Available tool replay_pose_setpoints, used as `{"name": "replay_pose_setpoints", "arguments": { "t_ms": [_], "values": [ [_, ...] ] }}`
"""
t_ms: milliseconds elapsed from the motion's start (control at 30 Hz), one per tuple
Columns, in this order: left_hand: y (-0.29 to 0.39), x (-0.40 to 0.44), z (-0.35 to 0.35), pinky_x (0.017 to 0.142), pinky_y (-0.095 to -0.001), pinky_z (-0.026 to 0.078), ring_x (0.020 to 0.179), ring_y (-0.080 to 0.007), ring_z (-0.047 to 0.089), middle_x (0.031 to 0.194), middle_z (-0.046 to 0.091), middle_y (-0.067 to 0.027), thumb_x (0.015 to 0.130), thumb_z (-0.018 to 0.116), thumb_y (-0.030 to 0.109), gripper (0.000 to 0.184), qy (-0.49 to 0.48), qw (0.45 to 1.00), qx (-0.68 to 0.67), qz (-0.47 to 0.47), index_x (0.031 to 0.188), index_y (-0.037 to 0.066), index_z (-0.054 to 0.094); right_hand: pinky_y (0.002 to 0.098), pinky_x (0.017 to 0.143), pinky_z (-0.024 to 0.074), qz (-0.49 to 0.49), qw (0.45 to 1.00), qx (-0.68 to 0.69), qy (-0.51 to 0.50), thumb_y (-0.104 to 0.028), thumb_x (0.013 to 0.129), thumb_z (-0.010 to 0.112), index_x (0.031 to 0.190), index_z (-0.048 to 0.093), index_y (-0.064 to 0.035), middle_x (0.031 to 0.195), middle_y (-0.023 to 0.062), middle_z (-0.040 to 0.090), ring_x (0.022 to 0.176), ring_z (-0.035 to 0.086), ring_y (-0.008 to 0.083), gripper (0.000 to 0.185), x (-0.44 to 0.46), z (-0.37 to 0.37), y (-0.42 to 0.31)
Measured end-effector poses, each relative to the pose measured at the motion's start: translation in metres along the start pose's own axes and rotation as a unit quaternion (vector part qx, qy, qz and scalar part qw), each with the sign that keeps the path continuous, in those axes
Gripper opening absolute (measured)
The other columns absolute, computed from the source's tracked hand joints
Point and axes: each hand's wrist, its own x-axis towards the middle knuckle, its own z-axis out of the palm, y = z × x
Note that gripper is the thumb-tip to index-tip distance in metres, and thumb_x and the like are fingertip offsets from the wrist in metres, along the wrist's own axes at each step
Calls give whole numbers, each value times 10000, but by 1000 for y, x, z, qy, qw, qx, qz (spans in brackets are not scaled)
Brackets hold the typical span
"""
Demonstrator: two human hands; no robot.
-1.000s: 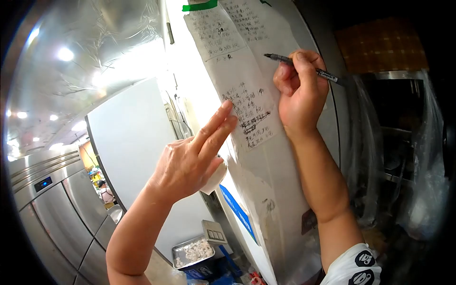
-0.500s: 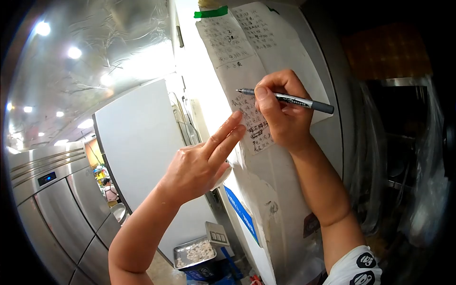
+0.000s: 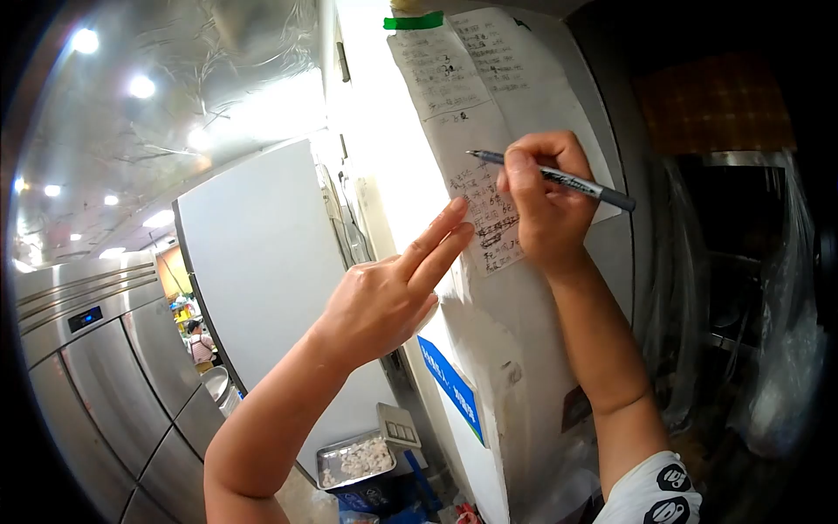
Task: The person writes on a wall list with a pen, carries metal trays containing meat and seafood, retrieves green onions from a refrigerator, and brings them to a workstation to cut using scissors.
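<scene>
A long paper sheet (image 3: 454, 140) with handwritten lines, some scribbled over, hangs on a whitish upright surface, with green tape (image 3: 414, 22) at its top. In my right hand (image 3: 556, 205) is a grey and white pen (image 3: 572, 181), its tip pointing left and close to the sheet; whether it touches I cannot tell. My left hand (image 3: 384, 301) rests two outstretched fingertips on the sheet's left edge, beside the writing. Its thumb side and other fingers are partly hidden. A second written sheet (image 3: 515, 79) hangs behind to the right.
A white door panel (image 3: 262, 253) stands left, beyond it steel refrigerators (image 3: 113, 375) and a distant person (image 3: 200, 345). Below, a metal tray (image 3: 325, 458) holds pale pieces beside a scale-like device (image 3: 399, 425). A blue sign (image 3: 451, 389) is on the wall; clear plastic (image 3: 777, 349) hangs right.
The sheets and both hands appear shifted slightly right in view. The pen has tilted a little more, its tip slightly higher on the sheet. My left fingertips stay at the sheet's edge.
</scene>
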Motion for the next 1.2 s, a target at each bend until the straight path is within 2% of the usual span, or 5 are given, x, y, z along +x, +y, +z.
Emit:
{"name": "replay_pose_setpoints", "arguments": {
  "t_ms": [100, 167, 233, 500, 1200],
  "values": [
    [0, -1, -2, 623, -321, 567, 923, -281, 610, 1444, 226, -60, 636, 669, 36, 794, -8, 1000, -1, 3, 1340, 93, 305, 168, 458, 385, 50, 997, 53, 35, -44, 847, 533, 837, 493, -30, 647, -11, 528, 500, 437, 8, 43, -1, 4, -13],
    [-1, -1, -2, 612, -316, 567, 903, -281, 617, 1450, 211, -58, 630, 670, 29, 814, 2, 1000, -2, 20, 1347, 96, 289, 170, 464, 393, 36, 998, 44, 23, -49, 849, 530, 844, 487, -28, 663, -1, 535, 512, 454, 13, 48, -7, 5, -10],
    [-1, -1, -1, 607, -312, 566, 912, -280, 614, 1452, 202, -61, 631, 673, 32, 811, -5, 1000, -1, 15, 1345, 94, 293, 168, 464, 392, -31, 999, -25, 6, -50, 846, 537, 841, 490, -32, 661, -2, 536, 517, 468, 17, 50, -11, 5, -6],
    [1, -1, 2, 642, -301, 568, 976, -273, 588, 1448, 210, -69, 641, 694, 82, 801, 17, 1000, -15, 10, 1341, 92, 303, 156, 444, 352, 7, 1000, -23, -6, -83, 852, 563, 836, 503, -43, 641, -16, 525, 508, 433, 0, 74, -12, 6, -3],
    [4, -2, 2, 656, -308, 567, 972, -264, 589, 1450, 205, -56, 671, 683, 115, 805, 1, 1000, -22, -10, 1362, 110, 270, 157, 438, 330, 33, 999, -11, -9, -85, 855, 552, 815, 500, -47, 623, -35, 508, 503, 409, -8, 75, -11, 5, -1]
  ]
}}
